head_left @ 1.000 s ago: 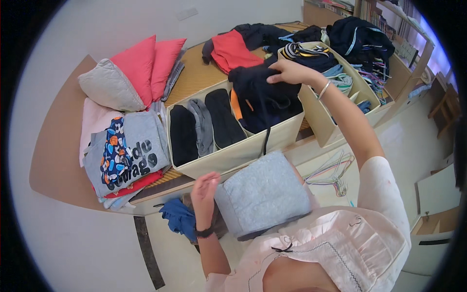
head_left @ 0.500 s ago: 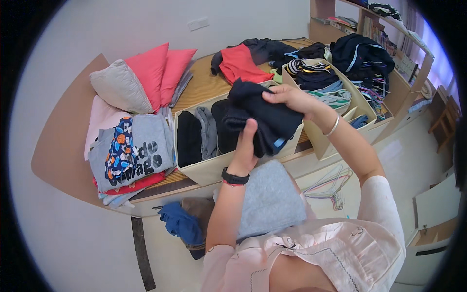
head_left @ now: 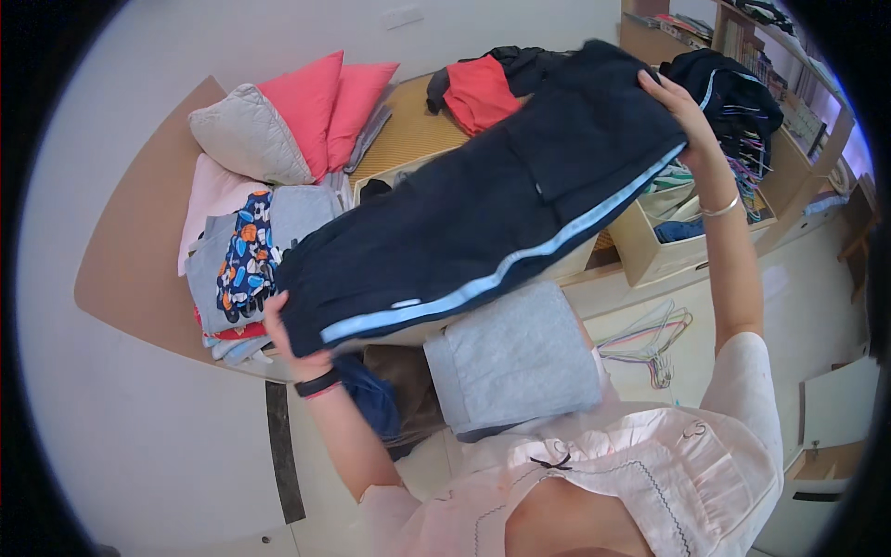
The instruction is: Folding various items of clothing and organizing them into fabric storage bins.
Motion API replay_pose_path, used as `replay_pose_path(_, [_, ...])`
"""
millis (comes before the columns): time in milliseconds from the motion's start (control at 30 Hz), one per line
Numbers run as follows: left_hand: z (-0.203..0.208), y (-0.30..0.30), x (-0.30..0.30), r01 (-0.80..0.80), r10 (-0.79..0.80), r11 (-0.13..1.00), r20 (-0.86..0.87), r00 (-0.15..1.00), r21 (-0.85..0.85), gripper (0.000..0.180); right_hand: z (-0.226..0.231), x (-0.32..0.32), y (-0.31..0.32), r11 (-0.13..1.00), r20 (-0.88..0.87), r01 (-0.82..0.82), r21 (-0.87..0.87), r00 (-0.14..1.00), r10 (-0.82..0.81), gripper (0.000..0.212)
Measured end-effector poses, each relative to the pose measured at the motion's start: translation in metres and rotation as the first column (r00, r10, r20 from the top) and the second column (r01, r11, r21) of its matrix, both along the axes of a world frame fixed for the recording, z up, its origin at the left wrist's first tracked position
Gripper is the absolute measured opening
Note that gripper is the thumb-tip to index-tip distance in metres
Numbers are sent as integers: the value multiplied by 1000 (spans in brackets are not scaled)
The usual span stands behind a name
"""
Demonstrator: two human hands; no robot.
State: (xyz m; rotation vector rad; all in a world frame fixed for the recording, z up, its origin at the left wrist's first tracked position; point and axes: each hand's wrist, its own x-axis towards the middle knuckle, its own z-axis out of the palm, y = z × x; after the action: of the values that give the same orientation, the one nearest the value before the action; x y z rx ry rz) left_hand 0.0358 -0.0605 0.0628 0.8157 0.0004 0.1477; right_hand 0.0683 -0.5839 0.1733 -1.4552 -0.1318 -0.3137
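Observation:
A pair of dark navy trousers (head_left: pixel 464 204) with a light-blue side stripe is stretched out lengthwise in the air between my hands. My left hand (head_left: pixel 292 334) grips the lower left end, its fingers partly behind the cloth. At the upper right end, my right hand (head_left: pixel 682 111) pinches the other edge of the fabric. Behind the trousers, a cream storage box (head_left: pixel 367 190) is mostly covered from sight. A folded light-grey garment (head_left: pixel 515 357) lies just below them, close to my body.
Folded clothes (head_left: pixel 311 213) and pink pillows (head_left: pixel 302 116) are stacked at the left of the mat-covered bed (head_left: pixel 418 111). A second cream box (head_left: pixel 650 255) with clothes stands at the right. Wire hangers (head_left: pixel 654 343) lie on the floor; a dark heap (head_left: pixel 742 93) sits by the shelf.
The folded dark bundle has opened out into long trousers. My left hand moved left and down, my right hand right and up, pulling the cloth between them.

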Motion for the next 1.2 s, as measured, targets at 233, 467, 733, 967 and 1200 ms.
replay_pose_path(233, [-41, 21, -46, 8, 20, 987, -171, 985, 160, 27, -71, 20, -44, 966, -105, 77, -248, 989, -106, 29])
replay_pose_path(467, [-127, -14, -50, 223, -158, 937, -243, 957, 269, 11, -143, 50, -57, 177, 322, 392, -903, 889, -324, 44])
replay_pose_path(733, [-141, -31, -45, 168, -131, 951, -152, 980, 259, 51, -107, -13, 30, 207, 140, 80, -975, 944, 298, 100])
replay_pose_path(967, [-86, -60, -44, 183, -118, 926, -208, 971, 331, 45, -133, 2, 11, 271, -8, -105, -957, 943, 334, 60])
replay_pose_path(1200, [-36, -58, -41, 220, -209, 975, -246, 947, 22, 44, -132, 15, -2, 371, -212, -290, -882, 948, 237, 45])
